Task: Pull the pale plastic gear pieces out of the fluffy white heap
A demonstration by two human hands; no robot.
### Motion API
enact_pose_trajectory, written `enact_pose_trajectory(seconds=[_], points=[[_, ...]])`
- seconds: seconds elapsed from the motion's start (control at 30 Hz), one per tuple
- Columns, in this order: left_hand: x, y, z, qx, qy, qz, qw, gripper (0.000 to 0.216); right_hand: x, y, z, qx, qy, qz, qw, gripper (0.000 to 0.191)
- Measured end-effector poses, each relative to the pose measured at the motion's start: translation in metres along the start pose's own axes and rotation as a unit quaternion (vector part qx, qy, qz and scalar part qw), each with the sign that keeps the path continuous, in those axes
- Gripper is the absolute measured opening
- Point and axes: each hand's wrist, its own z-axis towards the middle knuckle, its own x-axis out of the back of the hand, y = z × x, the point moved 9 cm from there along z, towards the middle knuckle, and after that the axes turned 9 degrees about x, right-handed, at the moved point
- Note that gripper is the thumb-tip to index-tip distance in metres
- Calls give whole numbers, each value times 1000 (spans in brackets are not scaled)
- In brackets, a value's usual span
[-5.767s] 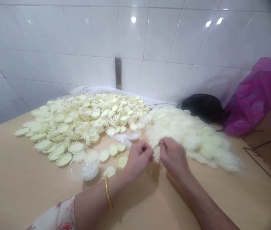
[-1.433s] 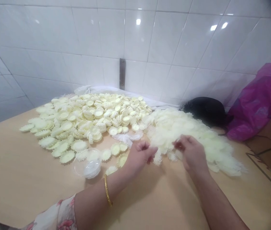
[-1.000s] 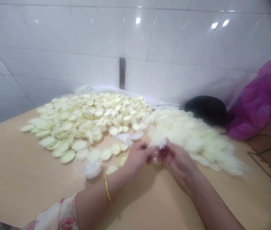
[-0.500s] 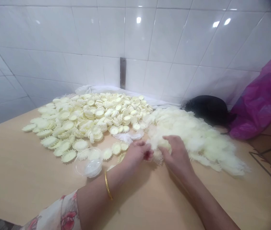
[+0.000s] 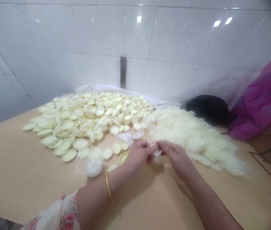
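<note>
Above the front of the table, my left hand (image 5: 141, 151), with a gold bangle on its wrist, is closed in a pinch. My right hand (image 5: 173, 155) meets it fingertip to fingertip, also pinching. Between them is a small whitish fluffy piece (image 5: 158, 158), mostly hidden by the fingers. Just behind my right hand spreads a heap of pale yellow, gauzy, fringed pieces (image 5: 195, 137). Beyond my left hand lies a large pile of cream discs with toothed edges (image 5: 97, 111). A clear round plastic tub (image 5: 93, 166) stands left of my left forearm.
A thin white crumpled scrap (image 5: 129, 136) lies between the two piles. Against the tiled wall (image 5: 169, 35) sit a black rounded object (image 5: 206, 108) and a magenta plastic bag (image 5: 262, 99). The wooden table (image 5: 25, 179) ends at the lower left.
My right hand has shifted slightly from the gauzy heap toward my left hand, and its spread fingers have closed into a pinch. My left hand has hardly moved.
</note>
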Motion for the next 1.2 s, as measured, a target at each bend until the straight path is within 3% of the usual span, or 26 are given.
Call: enact_pose_trajectory(seconds=[0.13, 0.43, 0.6, 0.77, 0.93, 1.1, 1.2], points=[[4, -2, 0, 20, 21, -24, 999, 34, 13, 4, -1, -6, 72, 19, 997, 23], [-3, -9, 1, 62, -28, -60, 996, 35, -9, -9, -1, 4, -20, 109, 994, 12], [-9, -14, 1, 103, -55, -91, 989, 38, -3, -10, 0, 4, -12, 44, 999, 13], [-8, -12, 0, 96, -50, -76, 991, 32, 7, -14, 0, 40, 38, -86, 995, 14], [-4, -9, 2, 42, -27, -31, 998, 34, 14, -30, -6, 121, 119, -304, 937, 13], [-2, -3, 2, 10, -7, 11, 1000, 31, 13, -32, -6, 144, 147, -422, 883, 16], [-6, 7, -4, -14, -10, 7, 1000, 29, 32, -30, -4, 128, 190, -468, 854, 19]])
